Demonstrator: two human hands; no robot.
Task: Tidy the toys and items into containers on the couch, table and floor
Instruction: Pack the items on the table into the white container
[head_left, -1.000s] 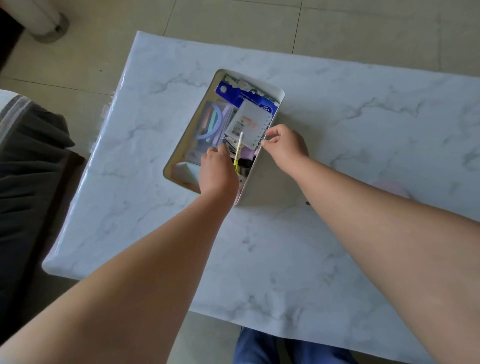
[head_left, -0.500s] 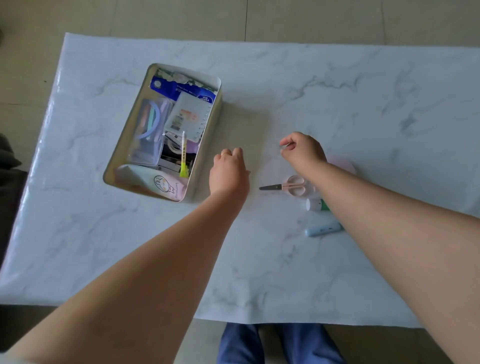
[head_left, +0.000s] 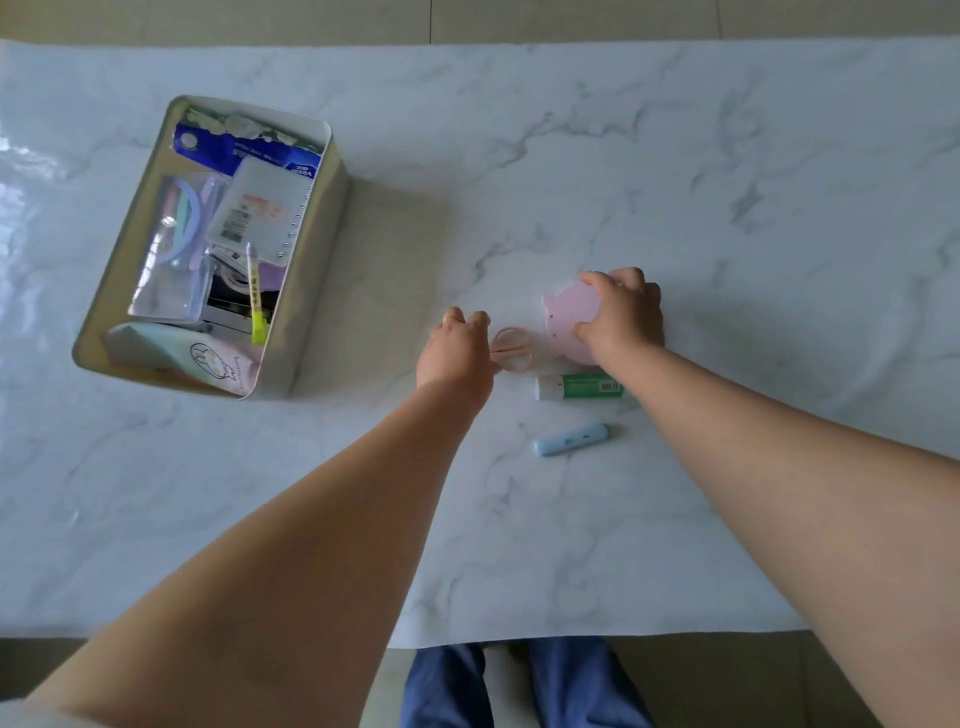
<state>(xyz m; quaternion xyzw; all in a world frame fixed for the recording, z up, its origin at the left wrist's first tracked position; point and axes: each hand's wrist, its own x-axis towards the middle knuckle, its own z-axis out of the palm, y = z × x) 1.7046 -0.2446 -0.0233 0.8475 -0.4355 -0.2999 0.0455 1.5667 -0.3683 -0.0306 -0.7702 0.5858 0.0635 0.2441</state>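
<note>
Hands (head_left: 623, 312) grip pink piece (head_left: 569, 312), scissors (head_left: 511, 349).

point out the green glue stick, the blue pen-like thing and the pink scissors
green glue stick (head_left: 587, 387), head view, on the middle of its green label
blue pen-like thing (head_left: 570, 439), head view, mid-barrel
pink scissors (head_left: 511, 348), head view, on the handle loops

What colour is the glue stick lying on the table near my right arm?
Green with a white cap, seen in the head view, the only one.
</note>
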